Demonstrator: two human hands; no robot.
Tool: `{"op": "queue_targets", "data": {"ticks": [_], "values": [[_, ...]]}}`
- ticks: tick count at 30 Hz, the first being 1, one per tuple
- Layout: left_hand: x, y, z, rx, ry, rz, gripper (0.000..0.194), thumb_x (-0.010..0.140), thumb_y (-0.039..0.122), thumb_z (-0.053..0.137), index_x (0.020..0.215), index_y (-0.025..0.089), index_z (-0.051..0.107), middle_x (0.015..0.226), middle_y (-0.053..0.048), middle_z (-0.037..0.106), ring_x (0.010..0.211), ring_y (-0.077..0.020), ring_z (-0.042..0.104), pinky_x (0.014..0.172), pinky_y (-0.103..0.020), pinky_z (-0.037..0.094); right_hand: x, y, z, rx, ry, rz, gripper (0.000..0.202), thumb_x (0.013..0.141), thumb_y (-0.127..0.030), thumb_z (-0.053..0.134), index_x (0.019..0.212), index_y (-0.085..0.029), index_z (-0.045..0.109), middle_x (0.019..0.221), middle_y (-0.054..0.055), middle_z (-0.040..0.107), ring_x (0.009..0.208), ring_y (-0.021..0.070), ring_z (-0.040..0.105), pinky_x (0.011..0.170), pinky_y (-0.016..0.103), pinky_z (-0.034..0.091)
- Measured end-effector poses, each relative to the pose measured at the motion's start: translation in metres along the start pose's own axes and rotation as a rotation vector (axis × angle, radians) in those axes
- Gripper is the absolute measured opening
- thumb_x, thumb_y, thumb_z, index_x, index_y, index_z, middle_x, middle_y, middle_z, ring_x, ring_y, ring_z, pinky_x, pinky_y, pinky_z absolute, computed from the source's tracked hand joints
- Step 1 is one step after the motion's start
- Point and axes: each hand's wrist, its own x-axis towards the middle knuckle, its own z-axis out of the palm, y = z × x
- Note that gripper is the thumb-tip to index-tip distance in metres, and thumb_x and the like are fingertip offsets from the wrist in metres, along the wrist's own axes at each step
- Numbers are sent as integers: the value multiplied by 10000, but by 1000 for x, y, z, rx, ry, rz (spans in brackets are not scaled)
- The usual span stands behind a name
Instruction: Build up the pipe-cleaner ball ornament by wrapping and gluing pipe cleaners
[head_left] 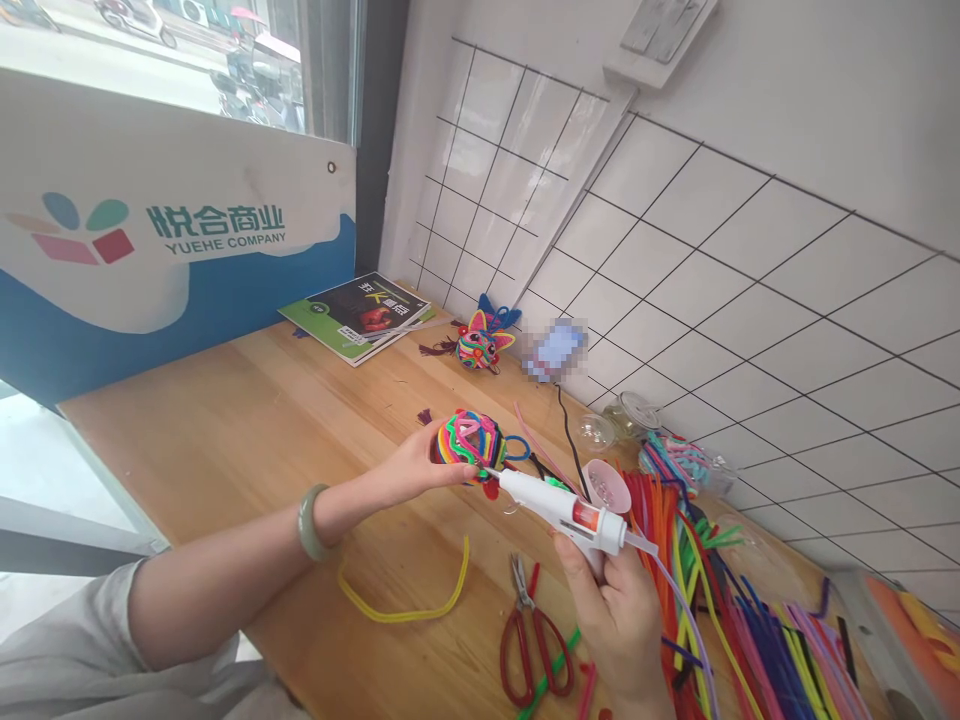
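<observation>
My left hand (416,468) is closed around a round craft ball (471,440) wound with colourful pipe cleaners, a blue loop sticking out on its right side. My right hand (619,610) grips a white hot glue gun (551,505) by its handle. The nozzle tip meets the lower right side of the ball, near my left thumb; whether glue is coming out is too small to tell. Below the gun lie red-handled scissors (529,640) with their blades closed. A bent yellow pipe cleaner (405,612) rests on the wooden table (300,440) beneath my left forearm.
Many pipe cleaners (750,620) spread along the right side. A pink cup (606,487) and clear containers (630,415) stand by the gridded wall. Behind the ball sit a finished-looking animal ornament (480,345) and a magazine (360,315). A black cable (570,430) crosses the table.
</observation>
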Motion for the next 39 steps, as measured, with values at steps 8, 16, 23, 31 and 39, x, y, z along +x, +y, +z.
{"op": "queue_targets", "data": {"ticks": [8,16,23,31,39], "values": [[-1,0,0,27,9,5,624,743,358,761,1271,122,526,1197,-131,652,1103,-283,606,938,-386,481,2,-2,0,-111,43,-93,331,871,-507,587,900,-190,678,692,55,694,618,200,633,616,303,522],[-1,-2,-1,73,41,-5,646,719,368,778,1263,127,525,1179,-125,661,1078,-276,619,925,-383,490,4,-6,0,-205,84,-226,311,902,-477,552,877,-189,667,691,65,702,616,202,650,595,295,523],[-1,0,0,72,55,-5,631,716,361,780,1246,129,529,1168,-119,668,1059,-268,628,915,-379,496,6,-11,0,-221,92,-293,276,915,-431,550,920,-179,662,731,73,721,641,206,674,596,284,534],[-1,-2,-1,72,51,-10,642,719,363,778,1260,130,522,1181,-123,664,1081,-276,621,928,-384,494,6,-10,1,-246,103,-304,287,920,-432,545,920,-169,659,763,88,729,670,211,692,605,282,546],[-1,-1,0,62,53,-8,651,714,374,779,1262,130,526,1174,-126,664,1077,-280,621,925,-391,492,4,-8,1,-222,103,-254,284,900,-454,561,860,-186,643,667,65,699,588,208,659,558,293,518]]}}
